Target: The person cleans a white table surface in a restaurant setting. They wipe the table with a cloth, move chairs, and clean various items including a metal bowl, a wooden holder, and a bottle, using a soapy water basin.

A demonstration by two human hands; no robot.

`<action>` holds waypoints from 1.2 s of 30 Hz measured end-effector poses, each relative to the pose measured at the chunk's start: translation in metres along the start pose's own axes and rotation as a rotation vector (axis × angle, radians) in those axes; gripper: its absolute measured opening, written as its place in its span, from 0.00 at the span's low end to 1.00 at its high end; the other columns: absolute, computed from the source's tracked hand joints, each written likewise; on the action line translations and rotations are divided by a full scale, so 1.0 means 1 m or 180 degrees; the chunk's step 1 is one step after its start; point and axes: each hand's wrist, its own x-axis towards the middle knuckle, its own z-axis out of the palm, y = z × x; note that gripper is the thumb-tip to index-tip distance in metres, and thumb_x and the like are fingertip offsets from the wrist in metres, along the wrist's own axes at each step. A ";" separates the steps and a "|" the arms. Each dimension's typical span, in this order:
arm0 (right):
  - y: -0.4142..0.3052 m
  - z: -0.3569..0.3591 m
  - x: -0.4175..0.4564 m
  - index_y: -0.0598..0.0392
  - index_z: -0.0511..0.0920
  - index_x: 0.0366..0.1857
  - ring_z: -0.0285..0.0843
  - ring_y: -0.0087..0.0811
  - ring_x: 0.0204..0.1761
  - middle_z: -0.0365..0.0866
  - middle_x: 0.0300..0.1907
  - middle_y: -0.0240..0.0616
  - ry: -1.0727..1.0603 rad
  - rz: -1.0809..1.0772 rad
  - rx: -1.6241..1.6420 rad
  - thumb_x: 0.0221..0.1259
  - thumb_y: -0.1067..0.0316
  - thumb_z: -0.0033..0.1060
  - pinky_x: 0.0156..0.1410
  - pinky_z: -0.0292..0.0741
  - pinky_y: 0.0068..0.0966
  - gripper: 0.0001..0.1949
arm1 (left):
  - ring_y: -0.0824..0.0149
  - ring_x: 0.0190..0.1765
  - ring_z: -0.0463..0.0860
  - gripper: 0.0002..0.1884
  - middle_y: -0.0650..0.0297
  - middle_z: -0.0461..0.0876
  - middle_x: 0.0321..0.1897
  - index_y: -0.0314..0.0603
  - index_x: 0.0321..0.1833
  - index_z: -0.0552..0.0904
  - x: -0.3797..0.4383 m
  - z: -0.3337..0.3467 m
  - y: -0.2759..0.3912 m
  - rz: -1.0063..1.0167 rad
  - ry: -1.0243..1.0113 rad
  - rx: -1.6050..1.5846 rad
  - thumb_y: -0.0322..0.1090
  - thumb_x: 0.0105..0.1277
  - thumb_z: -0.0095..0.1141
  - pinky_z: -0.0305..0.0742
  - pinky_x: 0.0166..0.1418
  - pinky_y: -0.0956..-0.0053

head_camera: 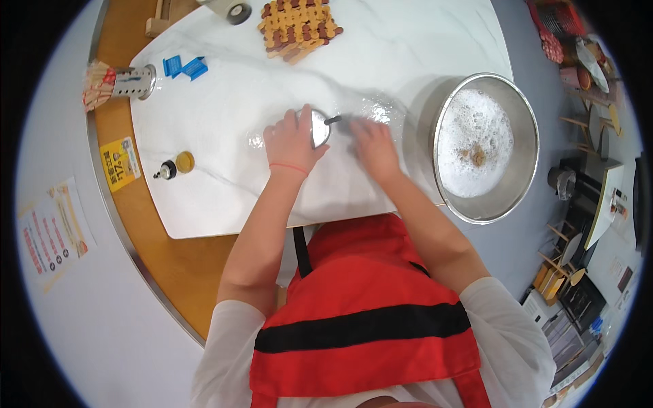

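My left hand (pixel 293 140) grips a small round metal-rimmed vessel (pixel 320 129) with a whitish inside and a short black handle or knob (pixel 332 120) pointing right. Just right of that knob, my right hand (pixel 370 143) is over the white marble-patterned table (pixel 229 112); its fingers are blurred, and whether they hold something dark cannot be told. Wet, shiny patches lie on the tabletop beside both hands. A large steel basin (pixel 525 148) at the right holds foamy water (pixel 474 143) with a brownish thing (pixel 478 154) in it.
A woven brown mat (pixel 298 28) lies at the table's far side. Two blue pieces (pixel 183 67) and a perforated steel holder with wrapped sticks (pixel 135 82) are at the left. Nearer stand a dark-topped bottle (pixel 167 170) and a yellow-filled jar (pixel 184 161). Chairs and shelves stand beyond, right.
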 end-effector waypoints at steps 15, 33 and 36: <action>-0.015 0.019 -0.014 0.47 0.70 0.66 0.62 0.44 0.69 0.66 0.69 0.37 -0.0402 -0.0403 0.0137 0.54 0.63 0.64 0.69 0.65 0.41 0.30 | 0.53 0.56 0.78 0.48 0.53 0.69 0.64 0.51 0.70 0.65 -0.022 0.012 -0.027 0.0354 0.0099 0.0047 0.43 0.43 0.76 0.72 0.60 0.60; -0.019 0.023 0.084 0.47 0.59 0.73 0.45 0.45 0.78 0.52 0.76 0.44 -0.0506 -0.0025 -0.0592 0.61 0.38 0.56 0.79 0.48 0.43 0.39 | 0.41 0.72 0.61 0.47 0.46 0.60 0.72 0.48 0.73 0.63 -0.072 -0.050 -0.153 -0.0772 0.0305 -0.0131 0.51 0.51 0.73 0.60 0.73 0.55; 0.021 0.010 0.109 0.52 0.58 0.73 0.44 0.46 0.78 0.51 0.76 0.47 0.0381 0.0980 -0.1272 0.62 0.38 0.54 0.79 0.47 0.42 0.40 | 0.46 0.69 0.66 0.35 0.46 0.63 0.70 0.43 0.69 0.70 -0.014 -0.062 -0.141 -0.0005 0.0958 -0.1224 0.49 0.61 0.66 0.67 0.69 0.59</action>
